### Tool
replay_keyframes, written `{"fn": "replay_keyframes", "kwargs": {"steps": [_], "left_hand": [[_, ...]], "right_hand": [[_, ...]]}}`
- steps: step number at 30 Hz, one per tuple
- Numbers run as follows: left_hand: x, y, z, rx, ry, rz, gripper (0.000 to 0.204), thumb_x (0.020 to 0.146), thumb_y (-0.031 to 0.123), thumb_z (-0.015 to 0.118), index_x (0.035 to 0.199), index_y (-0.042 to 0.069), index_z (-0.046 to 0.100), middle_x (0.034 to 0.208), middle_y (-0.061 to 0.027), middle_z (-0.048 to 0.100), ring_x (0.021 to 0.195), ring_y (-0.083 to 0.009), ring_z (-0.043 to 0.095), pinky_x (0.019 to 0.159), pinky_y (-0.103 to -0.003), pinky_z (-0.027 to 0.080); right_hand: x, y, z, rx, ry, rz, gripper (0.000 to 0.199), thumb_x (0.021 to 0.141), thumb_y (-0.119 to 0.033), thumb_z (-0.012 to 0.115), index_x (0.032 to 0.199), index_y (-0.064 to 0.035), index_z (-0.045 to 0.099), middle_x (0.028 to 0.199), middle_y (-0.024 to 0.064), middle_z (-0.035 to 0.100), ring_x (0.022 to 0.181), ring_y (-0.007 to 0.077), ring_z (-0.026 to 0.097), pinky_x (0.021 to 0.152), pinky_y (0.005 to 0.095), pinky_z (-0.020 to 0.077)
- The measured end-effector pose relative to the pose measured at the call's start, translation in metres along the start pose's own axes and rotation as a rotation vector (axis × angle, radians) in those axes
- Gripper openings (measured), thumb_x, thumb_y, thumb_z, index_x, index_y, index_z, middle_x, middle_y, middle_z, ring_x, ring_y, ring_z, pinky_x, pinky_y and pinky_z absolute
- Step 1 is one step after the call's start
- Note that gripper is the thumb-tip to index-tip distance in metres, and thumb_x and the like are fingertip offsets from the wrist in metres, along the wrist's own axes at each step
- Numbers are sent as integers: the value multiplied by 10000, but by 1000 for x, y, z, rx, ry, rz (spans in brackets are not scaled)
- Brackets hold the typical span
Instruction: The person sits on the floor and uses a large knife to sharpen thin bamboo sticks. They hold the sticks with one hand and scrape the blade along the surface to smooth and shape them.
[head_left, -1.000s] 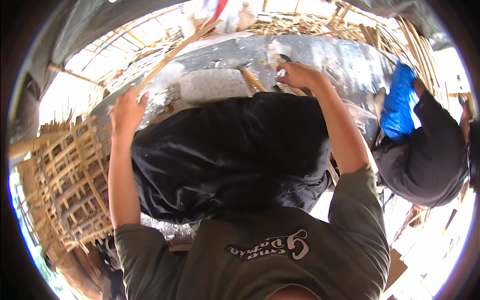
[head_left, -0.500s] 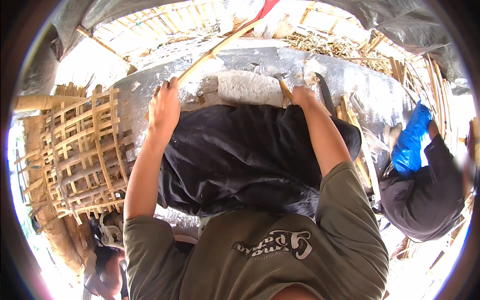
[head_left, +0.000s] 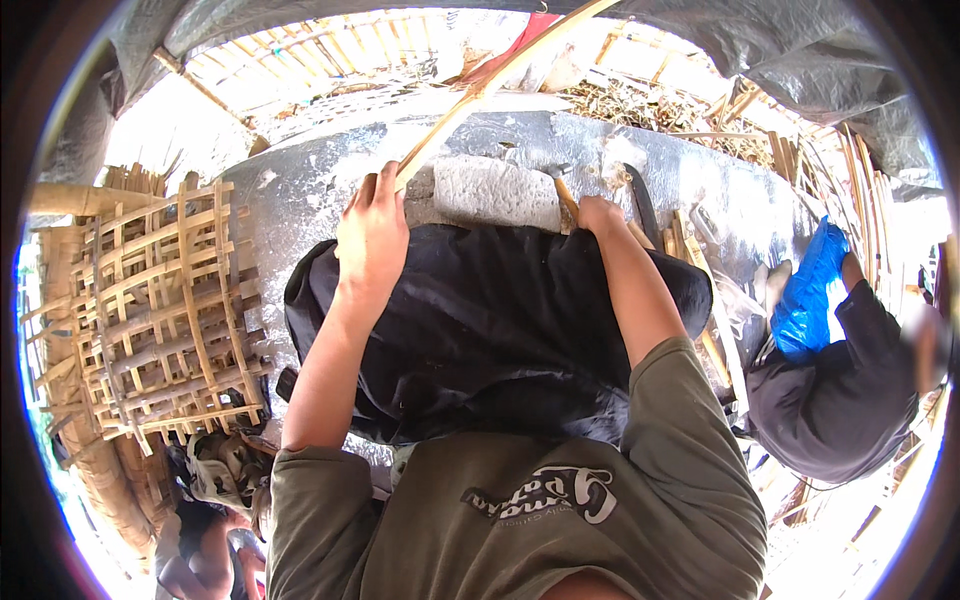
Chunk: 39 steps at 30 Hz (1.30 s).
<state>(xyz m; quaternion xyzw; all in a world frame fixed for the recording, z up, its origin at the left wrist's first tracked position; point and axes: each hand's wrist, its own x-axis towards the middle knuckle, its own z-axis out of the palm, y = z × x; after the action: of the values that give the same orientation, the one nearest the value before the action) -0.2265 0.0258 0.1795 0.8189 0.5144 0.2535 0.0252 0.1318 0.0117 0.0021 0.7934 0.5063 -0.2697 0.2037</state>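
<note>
Strip [head_left: 482, 90] (bamboo, pale) is in the L hand [head_left: 373, 235]: fingers clamped round its near end, rest slants fwd & R to top edge of view. R hand [head_left: 600, 213] is curled, w/ knuckles fwd, at the wood handle [head_left: 567, 197]; can't tell if it's actually gripped. Hands well apart, block btw them.

Block [head_left: 497, 193] (whitish, approx rect.) sits on grey ground [head_left: 760, 210], just beyond the black cloth [head_left: 470, 330] over the lap. Handle is just beside block's R end. Curved dark blade [head_left: 643, 203] lies R of the R hand.

Elsewhere: bamboo lattice [head_left: 160, 315] on L side; co-worker [head_left: 830, 380] in dark clothes far R, w/ blue bag [head_left: 808, 290] next to them. Red cloth [head_left: 515, 50] up top, partly behind strip.
</note>
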Motion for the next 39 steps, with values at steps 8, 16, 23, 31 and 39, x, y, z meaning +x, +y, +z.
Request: {"fn": "replay_keyframes", "kwargs": {"steps": [8,16,23,31,39], "left_hand": [[2,-5,11,-171,-69,-41,335,925,50,568,1254,-9,544,1050,-237,662,904,-440,665,775,-502,557],[23,-46,-28,183,-552,-162,354,1007,86,472,1336,-41,506,1068,-273,655,964,-328,689,867,-416,593],[61,-82,-84,597,-679,-9,225,998,70,480,1164,-27,598,1075,-225,665,977,-310,688,860,-433,588],[94,-68,-132,643,-553,85,160,951,136,556,1058,30,612,983,-233,662,985,-403,646,857,-498,498],[116,-63,-160,776,-421,222,208,890,195,673,995,20,633,894,-179,679,917,-346,664,868,-495,462]], "right_hand": [[3,3,2,31,-30,-17,420,845,-176,632,1258,-104,667,1337,134,625,1238,321,599,1006,444,507],[18,6,13,108,-24,-7,475,813,-154,677,1274,-53,626,1279,198,643,1198,367,613,980,479,519],[44,11,29,77,-91,36,475,854,-169,640,1323,-100,618,1407,137,570,1278,346,562,1035,487,479],[58,14,35,78,-116,4,472,857,-159,649,1325,-105,617,1398,135,578,1272,346,567,1020,484,494],[33,6,19,103,-107,0,454,865,-176,637,1314,-108,628,1390,128,586,1272,333,571,1030,479,482]]}}
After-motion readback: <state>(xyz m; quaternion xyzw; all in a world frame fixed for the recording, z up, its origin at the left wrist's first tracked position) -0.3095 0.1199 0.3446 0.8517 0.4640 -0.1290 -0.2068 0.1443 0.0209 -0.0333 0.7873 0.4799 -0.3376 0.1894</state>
